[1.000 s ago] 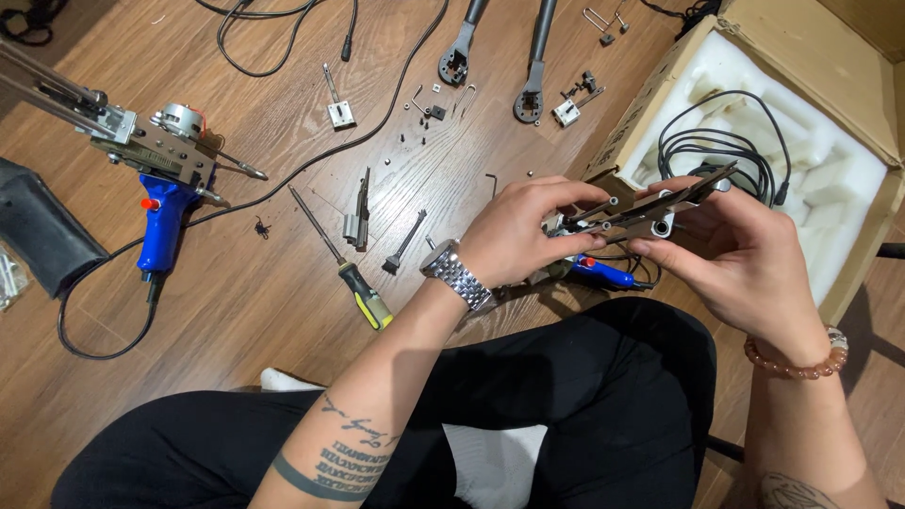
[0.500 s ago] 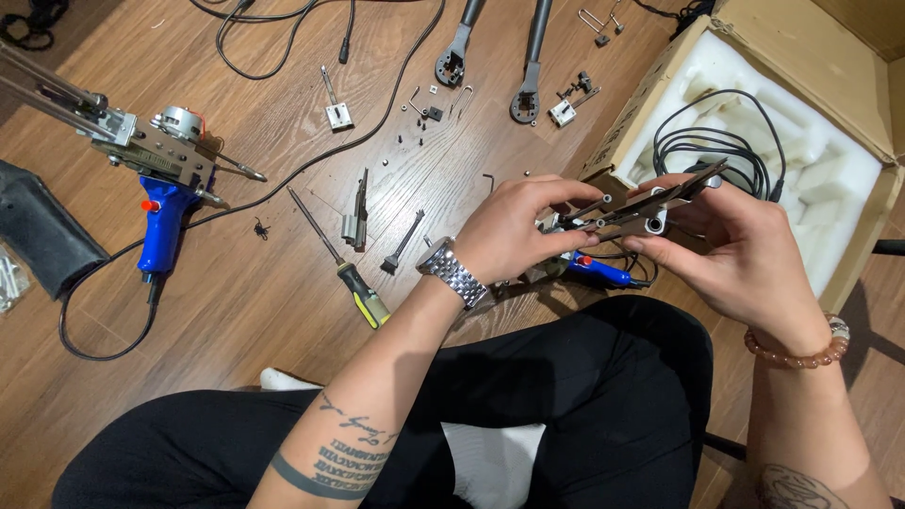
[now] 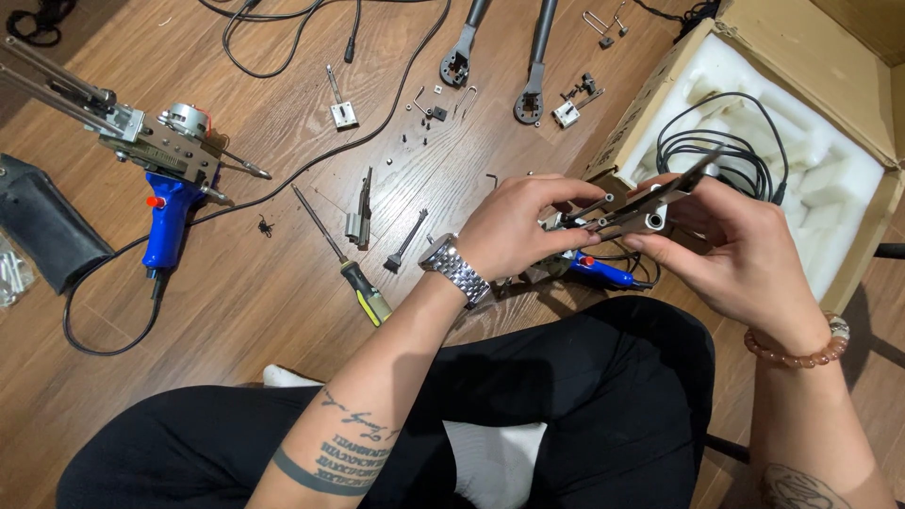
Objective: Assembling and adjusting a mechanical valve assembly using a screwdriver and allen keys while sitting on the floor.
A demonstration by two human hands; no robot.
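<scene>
Warm wooden floor planks (image 3: 236, 311) with a visible grain carry everything, and the person sits cross-legged on them in black trousers. Nearest, the left hand (image 3: 514, 231), a steel link watch on its wrist, closes its grip with the fingertips on the near end of a small metal mechanism (image 3: 627, 215); the right hand (image 3: 731, 250), with a bead bracelet, closes its grip on the far end and supports it from below. The mechanism is held in the air above the knees, made of thin, flat brushed plates with a round bore on the end block. Fine parts like these seem best handled with light fingertip pressure and both wrists steady, so nothing bends or drops. Beneath it lies a blue-handled tool (image 3: 603, 273). Further left, a yellow-and-black screwdriver (image 3: 344, 254) rests on the floor, then a blue tufting gun (image 3: 165, 179) with a bare metal frame. Beyond, small screws (image 3: 424, 118) lie scattered, and a cardboard box (image 3: 801, 57) holds moulded white foam and a coiled black cable (image 3: 716, 151).
</scene>
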